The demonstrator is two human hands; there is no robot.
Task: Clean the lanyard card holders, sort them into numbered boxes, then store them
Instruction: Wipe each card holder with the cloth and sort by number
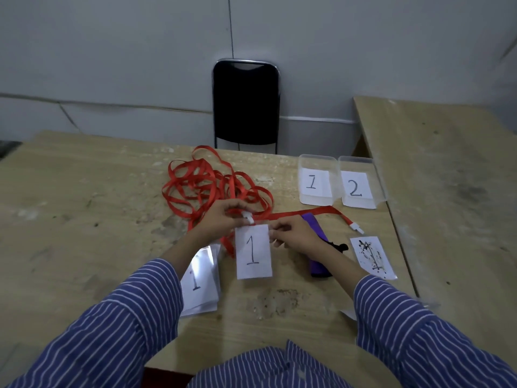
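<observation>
The left hand (pixel 223 217) pinches the white clip (pixel 248 217) at the top of a card holder (pixel 254 252) marked 1 in the middle of the frame, and the right hand (pixel 296 236) pinches that holder's upper right edge. Lower left lies a stack of holders (pixel 200 281); at right, a purple cloth (pixel 317 247) and an ink-stained holder (pixel 373 257). Beyond the hands, red lanyards (pixel 212 189) are tangled on the table (pixel 84 191). Upper right stand box 1 (pixel 316 180) and box 2 (pixel 358 183).
</observation>
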